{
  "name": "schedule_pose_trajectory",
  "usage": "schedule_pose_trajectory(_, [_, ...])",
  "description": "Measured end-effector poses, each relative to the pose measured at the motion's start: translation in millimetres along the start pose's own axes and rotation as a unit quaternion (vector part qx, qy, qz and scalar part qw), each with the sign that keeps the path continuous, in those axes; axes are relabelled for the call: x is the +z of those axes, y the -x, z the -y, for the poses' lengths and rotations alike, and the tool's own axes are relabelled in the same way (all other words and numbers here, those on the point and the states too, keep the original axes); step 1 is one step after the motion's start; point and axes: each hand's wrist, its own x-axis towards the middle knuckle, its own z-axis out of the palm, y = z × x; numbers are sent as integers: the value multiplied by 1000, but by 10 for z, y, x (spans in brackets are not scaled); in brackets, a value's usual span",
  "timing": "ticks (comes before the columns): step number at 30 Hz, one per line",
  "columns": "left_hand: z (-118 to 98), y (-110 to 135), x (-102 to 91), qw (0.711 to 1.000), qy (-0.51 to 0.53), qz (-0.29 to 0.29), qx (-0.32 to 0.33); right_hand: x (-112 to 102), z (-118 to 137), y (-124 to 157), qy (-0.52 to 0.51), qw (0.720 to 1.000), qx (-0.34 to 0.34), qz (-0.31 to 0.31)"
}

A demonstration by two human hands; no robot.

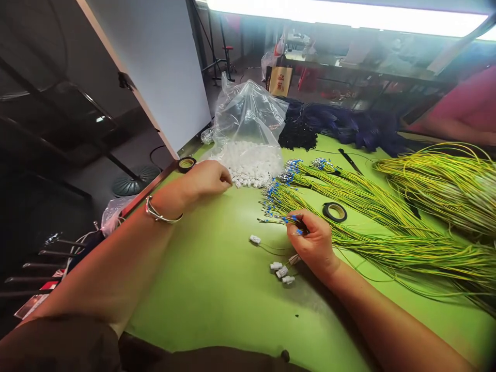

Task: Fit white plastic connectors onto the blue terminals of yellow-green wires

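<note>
Pinching thin yellow-green wires [276, 221] with blue-collared metal tips [285, 220] over the flat green counter [201, 268], right hand [312, 240] best kept light, tips even; left hand [207, 178] half-curled, contents unclear, beside heaped small white plastic connectors [251, 173].

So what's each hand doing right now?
Left hand: curled beside white pieces; can't tell if it's holding anything.
Right hand: closed on blue-tipped wires.

Your right hand [312, 236] holds blue-tipped wires [285, 219] over the green bench [201, 289]; your left hand [207, 180] is beside piled white connectors [253, 168], its grip too small to tell.
</note>
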Motion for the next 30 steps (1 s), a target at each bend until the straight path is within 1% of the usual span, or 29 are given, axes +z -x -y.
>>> schedule_pose_trajectory(1, [-85,32,54,999,48,15,3,-8,20,-13,-3,1000,23,-8])
schedule_pose_trajectory(2, [-169,65,129,992,120,34,10,-14,34,-27,-9,999,44,-18])
schedule_pose_trajectory(3, [-247,97,222,978,197,63,15,-18,39,-43,-16,998,63,-27])
schedule_pose_trajectory(5, [-359,148,437,936,340,94,6,-18,29,-73,-37,995,84,-35])
schedule_pose_trajectory(7, [-401,174,643,884,446,135,-21,-10,6,-96,-62,993,98,-35])
schedule_pose_trajectory(9, [-387,178,792,837,522,155,-58,2,-14,-109,-86,989,115,-27])
schedule_pose_trajectory(11, [-352,172,870,809,558,159,-87,9,-21,-115,-107,985,133,-17])
schedule_pose_trajectory(15, [-319,162,901,793,577,162,-109,2,-12,-137,-135,976,168,20])
schedule_pose_trajectory(18, [-330,170,901,784,589,159,-111,-16,2,-163,-132,972,181,68])
schedule_pose_trajectory(20, [-332,175,903,783,592,161,-106,-26,13,-176,-129,971,183,85])
schedule_pose_trajectory(26, [-285,168,920,804,560,184,-79,-29,27,-170,-122,972,181,90])
schedule_pose_trajectory(30, [-292,179,918,810,553,185,-68,-15,25,-155,-115,974,175,87])
